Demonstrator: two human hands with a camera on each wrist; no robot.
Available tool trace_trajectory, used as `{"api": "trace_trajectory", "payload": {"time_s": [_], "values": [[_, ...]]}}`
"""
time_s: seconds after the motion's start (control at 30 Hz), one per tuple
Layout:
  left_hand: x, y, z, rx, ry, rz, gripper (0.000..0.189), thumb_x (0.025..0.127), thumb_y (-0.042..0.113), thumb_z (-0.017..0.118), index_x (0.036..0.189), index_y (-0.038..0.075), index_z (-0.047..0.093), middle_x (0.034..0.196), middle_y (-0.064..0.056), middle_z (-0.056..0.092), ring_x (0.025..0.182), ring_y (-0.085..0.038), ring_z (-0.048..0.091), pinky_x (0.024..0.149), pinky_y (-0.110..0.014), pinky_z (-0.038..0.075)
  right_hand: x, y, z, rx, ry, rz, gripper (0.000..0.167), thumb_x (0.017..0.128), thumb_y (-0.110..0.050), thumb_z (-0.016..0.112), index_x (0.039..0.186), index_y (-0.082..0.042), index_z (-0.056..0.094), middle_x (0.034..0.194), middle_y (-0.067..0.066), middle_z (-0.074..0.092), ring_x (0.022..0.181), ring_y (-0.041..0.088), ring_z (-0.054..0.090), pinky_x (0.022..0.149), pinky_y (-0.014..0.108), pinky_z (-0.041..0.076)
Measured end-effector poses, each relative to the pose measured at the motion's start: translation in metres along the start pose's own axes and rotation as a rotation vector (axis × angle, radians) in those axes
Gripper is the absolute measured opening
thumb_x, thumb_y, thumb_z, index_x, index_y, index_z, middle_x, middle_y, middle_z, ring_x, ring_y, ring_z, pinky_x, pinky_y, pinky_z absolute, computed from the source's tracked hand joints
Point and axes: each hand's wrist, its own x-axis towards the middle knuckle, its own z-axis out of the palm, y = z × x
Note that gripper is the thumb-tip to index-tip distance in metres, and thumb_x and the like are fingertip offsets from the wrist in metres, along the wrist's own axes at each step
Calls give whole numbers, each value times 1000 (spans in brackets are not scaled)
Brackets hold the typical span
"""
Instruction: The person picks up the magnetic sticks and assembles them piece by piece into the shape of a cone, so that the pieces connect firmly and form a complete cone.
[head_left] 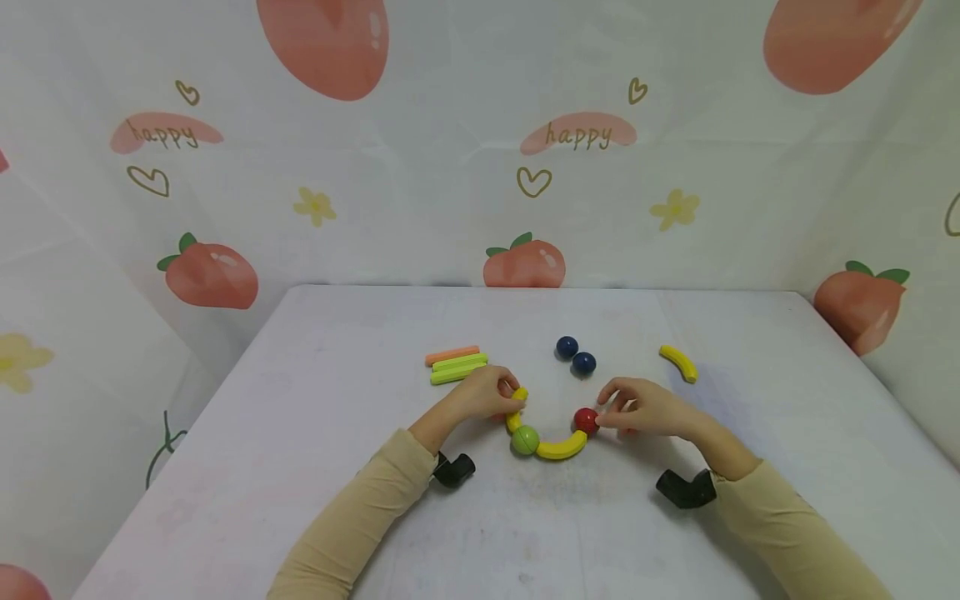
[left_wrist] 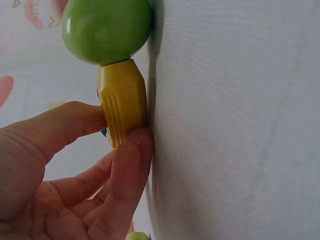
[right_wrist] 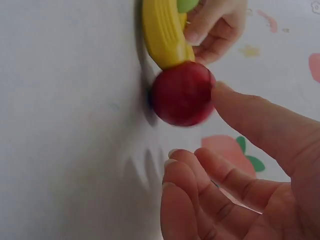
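Observation:
My left hand (head_left: 483,395) pinches a yellow curved stick (left_wrist: 123,95), ribbed along its side, between thumb and fingers. One end of that stick meets a green ball (head_left: 525,440). From the ball a second yellow curved stick (head_left: 562,450) runs right to a red ball (head_left: 586,420), so the pieces form a U-shaped chain on the table. At the red ball's side, the thumb tip of my right hand (head_left: 651,407) touches it in the right wrist view. The other fingers of this hand are bent loosely, apart from the ball.
Beyond the left hand lie an orange stick (head_left: 452,355) and two yellow-green sticks (head_left: 460,362). Two dark blue balls (head_left: 575,356) sit behind the chain. Another yellow curved stick (head_left: 678,364) lies at the back right. A printed curtain (head_left: 420,167) hangs behind the white table (head_left: 360,333).

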Motion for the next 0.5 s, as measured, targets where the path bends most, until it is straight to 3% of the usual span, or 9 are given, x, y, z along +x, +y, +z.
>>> {"api": "trace_trajectory", "payload": {"time_s": [0.3, 0.5], "values": [[2, -1, 2, -15, -10, -29, 29, 82, 23, 70, 104, 5, 63, 84, -3, 58, 68, -11, 50, 58, -19, 41, -3, 16, -34, -43, 234, 63, 37, 89, -25, 63, 109, 4, 55, 91, 14, 61, 68, 13, 58, 60, 23, 50], [2, -1, 2, -6, -14, -41, 33, 81, 24, 71, 106, 5, 63, 86, -3, 58, 69, -12, 50, 59, -19, 41, -7, 31, -53, -116, 385, 121, 40, 91, -27, 59, 114, 6, 53, 103, 25, 60, 83, 21, 58, 62, 25, 46]]}}
